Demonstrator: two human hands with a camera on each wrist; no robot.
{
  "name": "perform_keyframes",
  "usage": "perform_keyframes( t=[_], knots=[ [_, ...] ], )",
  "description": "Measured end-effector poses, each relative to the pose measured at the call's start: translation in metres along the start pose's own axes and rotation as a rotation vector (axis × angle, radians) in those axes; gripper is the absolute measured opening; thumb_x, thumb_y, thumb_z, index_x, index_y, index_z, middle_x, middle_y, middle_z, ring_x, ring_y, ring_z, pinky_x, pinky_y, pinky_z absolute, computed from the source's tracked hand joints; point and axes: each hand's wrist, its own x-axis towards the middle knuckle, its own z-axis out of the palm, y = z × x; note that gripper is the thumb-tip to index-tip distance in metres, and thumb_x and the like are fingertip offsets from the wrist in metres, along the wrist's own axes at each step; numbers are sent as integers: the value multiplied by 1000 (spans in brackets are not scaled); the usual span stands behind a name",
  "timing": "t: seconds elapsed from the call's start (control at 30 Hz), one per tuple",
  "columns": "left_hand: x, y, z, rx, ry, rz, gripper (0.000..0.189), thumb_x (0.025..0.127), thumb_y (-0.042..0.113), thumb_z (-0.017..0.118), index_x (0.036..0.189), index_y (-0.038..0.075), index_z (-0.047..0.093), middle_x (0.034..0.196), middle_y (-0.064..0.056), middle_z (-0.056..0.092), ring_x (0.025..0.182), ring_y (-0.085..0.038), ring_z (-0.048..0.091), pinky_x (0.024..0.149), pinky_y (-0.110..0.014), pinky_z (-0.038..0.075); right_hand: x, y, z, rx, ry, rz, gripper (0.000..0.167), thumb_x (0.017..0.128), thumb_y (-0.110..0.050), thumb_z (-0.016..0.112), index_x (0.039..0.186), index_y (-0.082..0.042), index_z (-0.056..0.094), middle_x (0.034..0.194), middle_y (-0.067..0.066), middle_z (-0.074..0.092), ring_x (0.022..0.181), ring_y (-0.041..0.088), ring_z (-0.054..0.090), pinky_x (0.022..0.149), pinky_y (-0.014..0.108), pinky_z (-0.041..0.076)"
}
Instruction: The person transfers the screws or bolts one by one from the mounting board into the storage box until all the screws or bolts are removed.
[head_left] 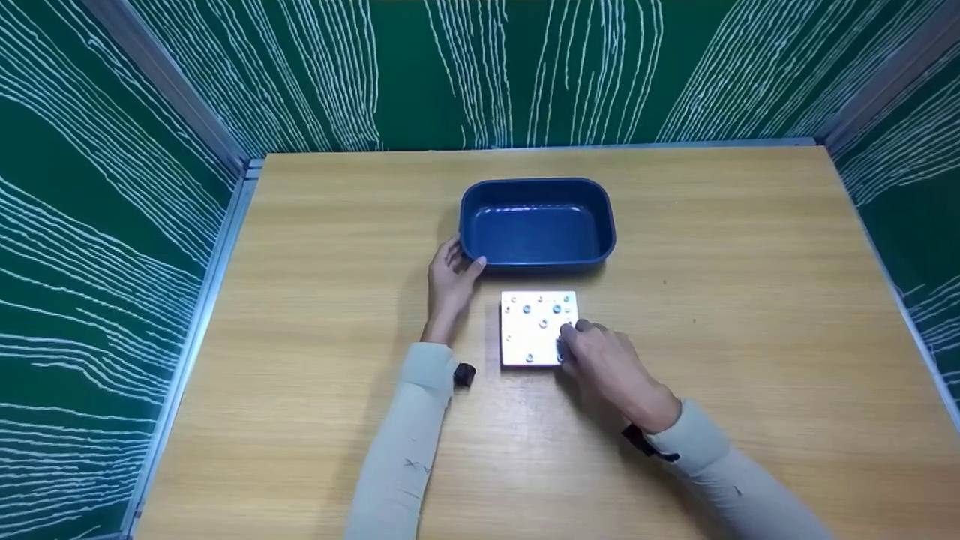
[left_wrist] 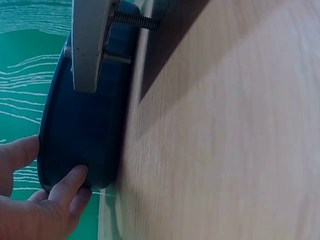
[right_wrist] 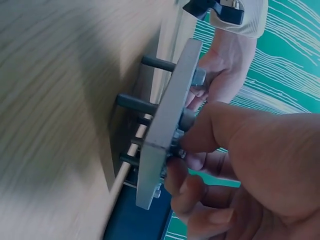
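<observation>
In the head view a square metal plate (head_left: 523, 328), with several bolts (head_left: 543, 323) set in it, stands in front of a blue bin (head_left: 536, 264). Bolt shanks (right_wrist: 137, 104) stick out below the plate in the right wrist view. My right hand (head_left: 611, 367) is at the plate's right side, its thumb and fingertips pinching a small screw (right_wrist: 178, 150) at the upper face. My left hand (head_left: 452, 281) holds the near left corner of the bin, thumb on the front wall and fingers along the left side.
The wooden table (head_left: 337, 300) carries the plate and bin. Green walls (head_left: 405, 75) with white wavy lines rise behind and at both sides, with metal frame strips (head_left: 199, 330) along the table's edges. The bin's interior shows nothing in it.
</observation>
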Motion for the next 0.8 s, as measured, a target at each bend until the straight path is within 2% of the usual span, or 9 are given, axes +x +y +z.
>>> perform_keyframes(
  t=[0.23,0.53,0.8],
  knots=[
    [0,-1,0,11,-1,2,65,94,2,76,153,-4,48,153,-24,55,144,-36,52,123,-38,44,0,-2,1,-9,-48,20,13,94,-5,76,102,0,68,83,15,63,61,23,59,50,32,54],
    [0,-1,-1,-5,-17,31,64,96,1,74,152,-7,47,154,-27,53,146,-38,50,123,-40,43,-3,-2,2,-63,16,-40,10,93,1,74,97,4,66,80,17,62,63,27,60,48,38,56],
    [0,-2,-1,9,-9,16,64,95,2,75,152,-5,48,154,-25,54,145,-37,51,123,-39,44,-3,-1,1,-55,-10,-38,13,91,-1,78,97,0,67,80,14,66,67,27,64,50,37,58]
  ],
)
